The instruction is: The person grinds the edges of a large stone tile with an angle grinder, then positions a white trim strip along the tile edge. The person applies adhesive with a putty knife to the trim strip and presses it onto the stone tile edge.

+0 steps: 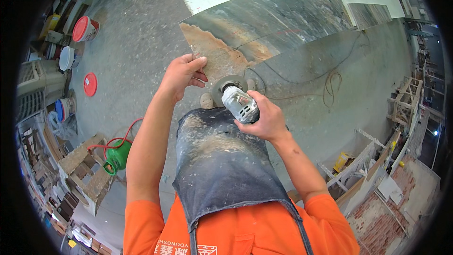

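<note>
Under two hands (181,74): one grinder (238,101)

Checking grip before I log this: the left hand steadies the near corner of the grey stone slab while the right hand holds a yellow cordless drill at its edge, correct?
Not quite. In the head view the right hand holds a silver angle grinder with a round disc, not a drill. The left hand does steady the grey stone slab.

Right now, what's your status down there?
Left hand grips stone slab corner. Right hand holds angle grinder, disc at slab edge. Power cord lies beyond.
</note>
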`<action>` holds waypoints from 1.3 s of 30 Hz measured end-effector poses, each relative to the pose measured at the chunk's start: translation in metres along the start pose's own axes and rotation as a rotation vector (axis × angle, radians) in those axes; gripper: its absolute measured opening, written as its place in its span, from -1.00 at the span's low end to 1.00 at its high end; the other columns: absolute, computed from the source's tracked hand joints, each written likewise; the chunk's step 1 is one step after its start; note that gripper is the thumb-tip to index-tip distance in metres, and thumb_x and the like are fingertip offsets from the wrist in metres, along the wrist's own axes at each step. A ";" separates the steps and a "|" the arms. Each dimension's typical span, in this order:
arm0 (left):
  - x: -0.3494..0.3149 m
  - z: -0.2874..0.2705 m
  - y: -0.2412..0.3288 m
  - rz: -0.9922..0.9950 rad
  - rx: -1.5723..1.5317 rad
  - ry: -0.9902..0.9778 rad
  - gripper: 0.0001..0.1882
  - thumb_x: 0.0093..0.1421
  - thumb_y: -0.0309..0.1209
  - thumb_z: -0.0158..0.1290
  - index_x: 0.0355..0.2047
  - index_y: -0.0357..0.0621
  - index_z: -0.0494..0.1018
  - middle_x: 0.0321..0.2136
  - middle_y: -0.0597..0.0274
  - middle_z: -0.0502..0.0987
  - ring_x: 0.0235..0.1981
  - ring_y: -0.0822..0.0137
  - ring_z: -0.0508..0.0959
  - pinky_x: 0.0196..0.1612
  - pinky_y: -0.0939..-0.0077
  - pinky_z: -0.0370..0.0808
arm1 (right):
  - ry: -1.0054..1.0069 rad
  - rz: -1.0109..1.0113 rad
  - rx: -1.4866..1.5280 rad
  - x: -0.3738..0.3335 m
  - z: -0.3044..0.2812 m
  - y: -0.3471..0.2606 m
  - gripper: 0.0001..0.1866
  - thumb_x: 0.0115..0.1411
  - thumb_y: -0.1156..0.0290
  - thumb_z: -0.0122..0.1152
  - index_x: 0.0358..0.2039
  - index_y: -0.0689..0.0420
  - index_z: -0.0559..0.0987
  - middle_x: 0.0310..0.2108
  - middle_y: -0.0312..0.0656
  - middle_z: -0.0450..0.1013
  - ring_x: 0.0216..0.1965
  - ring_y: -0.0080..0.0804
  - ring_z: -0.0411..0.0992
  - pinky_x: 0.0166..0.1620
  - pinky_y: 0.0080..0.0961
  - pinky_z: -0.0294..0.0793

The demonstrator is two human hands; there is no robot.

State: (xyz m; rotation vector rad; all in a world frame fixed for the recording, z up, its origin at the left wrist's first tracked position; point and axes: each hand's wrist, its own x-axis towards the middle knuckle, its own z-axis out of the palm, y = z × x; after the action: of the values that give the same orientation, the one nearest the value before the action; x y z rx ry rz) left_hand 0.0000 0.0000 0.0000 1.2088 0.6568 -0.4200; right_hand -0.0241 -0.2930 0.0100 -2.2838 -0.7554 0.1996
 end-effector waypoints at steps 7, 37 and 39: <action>-0.012 0.001 0.000 -0.037 0.015 0.044 -0.71 0.36 -0.20 0.11 -0.23 -0.22 0.50 -0.40 0.17 0.56 -0.39 0.28 0.60 -0.31 0.37 0.58 | -0.049 -0.010 0.005 0.003 0.001 -0.003 -0.11 -0.15 0.06 0.60 0.20 0.03 0.43 -0.19 -0.09 0.54 -0.24 -0.09 0.59 -0.19 -0.26 0.61; -0.020 0.026 -0.028 0.008 -0.096 0.119 -0.74 0.38 -0.26 0.10 -0.12 -0.21 0.51 -0.24 0.20 0.62 -0.29 0.32 0.60 -0.19 0.30 0.57 | 0.000 0.117 0.050 0.003 -0.056 0.059 -0.07 -0.12 -0.04 0.56 0.22 0.08 0.39 -0.12 0.00 0.57 -0.19 0.01 0.61 -0.13 -0.17 0.63; -0.019 0.023 -0.028 0.004 -0.091 0.109 -0.74 0.37 -0.27 0.10 -0.11 -0.21 0.51 -0.23 0.20 0.62 -0.27 0.32 0.60 -0.18 0.30 0.57 | 0.013 0.149 0.040 0.007 -0.064 0.066 -0.08 -0.10 -0.05 0.55 0.22 0.09 0.39 -0.12 0.02 0.57 -0.20 0.03 0.61 -0.14 -0.17 0.63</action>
State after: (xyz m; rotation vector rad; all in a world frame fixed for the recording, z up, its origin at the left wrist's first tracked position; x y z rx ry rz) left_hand -0.0264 -0.0311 -0.0028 1.1526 0.7596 -0.3191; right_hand 0.0338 -0.3640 0.0129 -2.3022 -0.5696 0.2661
